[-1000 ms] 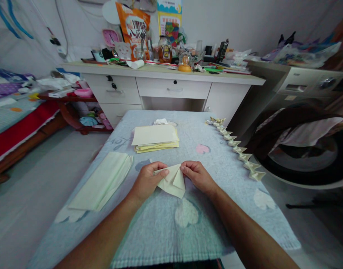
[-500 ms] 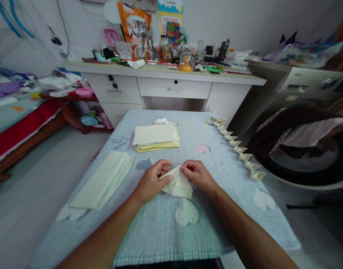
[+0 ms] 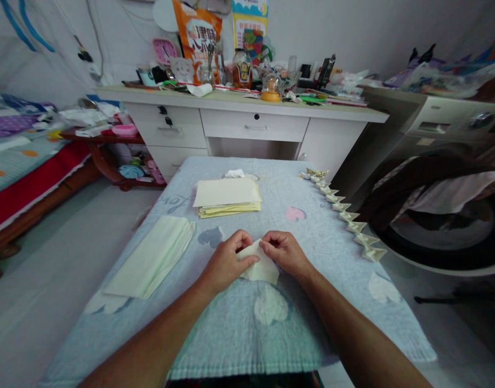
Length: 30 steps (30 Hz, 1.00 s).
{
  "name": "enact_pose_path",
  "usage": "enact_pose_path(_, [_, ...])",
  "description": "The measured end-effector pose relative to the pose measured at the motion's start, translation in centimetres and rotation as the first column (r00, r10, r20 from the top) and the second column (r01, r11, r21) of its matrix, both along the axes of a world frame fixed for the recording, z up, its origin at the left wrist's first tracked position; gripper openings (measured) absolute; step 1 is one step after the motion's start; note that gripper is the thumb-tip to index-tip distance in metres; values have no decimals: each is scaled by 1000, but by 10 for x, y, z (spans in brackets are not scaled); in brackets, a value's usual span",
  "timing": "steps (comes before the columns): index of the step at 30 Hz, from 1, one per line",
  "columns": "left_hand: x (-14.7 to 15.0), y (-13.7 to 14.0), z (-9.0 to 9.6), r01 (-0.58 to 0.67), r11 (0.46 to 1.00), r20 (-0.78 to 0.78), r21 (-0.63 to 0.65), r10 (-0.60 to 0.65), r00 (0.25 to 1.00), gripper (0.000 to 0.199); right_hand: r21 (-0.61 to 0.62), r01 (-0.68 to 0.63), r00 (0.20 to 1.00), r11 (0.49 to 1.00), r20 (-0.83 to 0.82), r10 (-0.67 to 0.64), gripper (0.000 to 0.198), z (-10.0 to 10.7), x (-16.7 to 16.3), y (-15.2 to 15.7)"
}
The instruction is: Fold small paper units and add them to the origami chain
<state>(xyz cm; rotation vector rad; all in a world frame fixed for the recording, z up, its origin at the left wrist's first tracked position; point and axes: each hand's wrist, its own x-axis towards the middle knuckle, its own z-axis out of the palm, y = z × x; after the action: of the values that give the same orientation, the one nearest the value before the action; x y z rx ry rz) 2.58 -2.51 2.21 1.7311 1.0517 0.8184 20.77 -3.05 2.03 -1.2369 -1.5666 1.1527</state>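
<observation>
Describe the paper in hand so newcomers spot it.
Find the pale blue, cloth-covered table. Near its middle, the left hand and right hand hold a small folded cream paper. Unlike the flat yellowish paper stack or row of pointed cream paper shapes, it alone is gripped.

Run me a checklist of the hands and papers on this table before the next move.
1. Left hand has the small folded paper: ok, thumb over its near face.
2. Right hand has it too: ok, pinching near its upper corner.
3. Creases under the fingers lined up: cannot tell, the fingers cover them.
4. Paper stack apart from both hands: ok, it lies beyond them.
5. Pale paper bundle apart from the left hand: ok, a gap shows.
6. Row of folded pieces apart from the right hand: ok, along the right side.
</observation>
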Motion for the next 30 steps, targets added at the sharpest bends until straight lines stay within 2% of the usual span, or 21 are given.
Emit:
enact_pose_path(3, [1, 0, 1, 34, 995, 49, -89, -30, 998, 37, -19, -23, 999, 1000, -43, 22, 25, 0, -1, 0])
enact_pose_path(10, [1, 1, 7, 71, 980, 102, -187, -53, 993, 43, -88, -53, 976, 995, -214, 33, 27, 4, 0, -2])
enact_pose_path(16, [0, 2, 5, 92, 975, 107, -200, -72, 992, 40, -87, -75, 975, 993, -215, 54, 29, 3, 1, -2])
enact_pose_path(22, [1, 3, 1, 135, 970, 127, -203, -111, 986, 30, -59, -35, 985, 998, -171, 24, 28, 5, -1, -3])
enact_pose_path(25, [2, 3, 1, 126, 980, 30, -151, -123, 992, 17, -34, -5, 988, 999, -153, -1, 24, 4, -2, -4])
enact_pose_path(28, [3, 2, 2, 110, 987, -92, -119, -122, 988, 21, -10, 26, 991, 1000, -129, -27, 19, 3, -3, -4])
enact_pose_path(30, [3, 2, 2, 109, 987, -109, -118, -122, 987, 23, -2, 38, 992, 999, -117, -37, 17, 3, -4, -4])
